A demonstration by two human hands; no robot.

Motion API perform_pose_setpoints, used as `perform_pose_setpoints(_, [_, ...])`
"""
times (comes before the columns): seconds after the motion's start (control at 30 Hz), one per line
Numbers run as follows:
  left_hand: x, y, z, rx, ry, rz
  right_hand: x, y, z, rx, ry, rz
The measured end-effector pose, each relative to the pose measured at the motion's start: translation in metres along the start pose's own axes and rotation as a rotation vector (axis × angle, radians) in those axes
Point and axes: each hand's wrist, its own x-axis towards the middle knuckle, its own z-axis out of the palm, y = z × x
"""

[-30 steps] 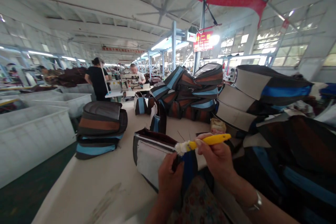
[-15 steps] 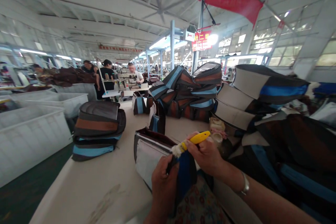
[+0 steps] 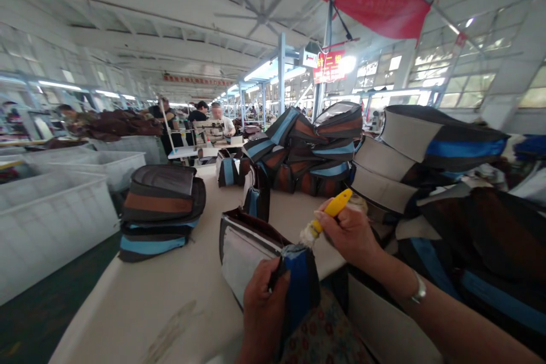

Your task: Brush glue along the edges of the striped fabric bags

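Note:
My left hand (image 3: 262,310) is closed around a blue and dark fabric bag piece (image 3: 298,287), holding it upright near my lap. My right hand (image 3: 352,233) grips a yellow-handled brush (image 3: 330,211), its whitish bristle end touching the top edge of the piece. A bracelet sits on my right wrist. Just behind the piece lies an open bag panel with a grey lining (image 3: 241,250) on the pale table (image 3: 170,301).
A stack of brown, grey and blue bags (image 3: 160,210) sits left on the table. More bags are piled at centre back (image 3: 307,153) and right (image 3: 426,153). White bins (image 3: 51,210) line the left. Several people work at sewing tables far behind.
My right hand tilted the brush handle upward and slid right along the piece's top edge. My left hand kept its grip. People in the background shifted.

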Motion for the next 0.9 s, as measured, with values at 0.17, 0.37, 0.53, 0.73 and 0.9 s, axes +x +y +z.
perform_pose_setpoints(0.17, [0.003,0.0,-0.003,-0.01,0.013,-0.024,-0.005,0.002,-0.007,0.006,-0.061,-0.067])
perform_pose_setpoints(0.37, [0.003,0.004,-0.01,-0.013,-0.038,-0.051,-0.009,0.0,-0.005,0.029,0.015,-0.079])
perform_pose_setpoints(0.53, [0.002,0.003,-0.006,0.159,0.098,0.173,-0.008,0.006,-0.002,-0.027,0.011,-0.142])
perform_pose_setpoints(0.73, [0.009,-0.007,0.014,0.675,0.251,0.82,0.005,-0.015,-0.022,0.017,0.038,-0.065])
perform_pose_setpoints(0.9, [0.009,-0.006,0.023,0.774,0.204,0.917,0.011,-0.032,-0.004,-0.057,-0.188,-0.181])
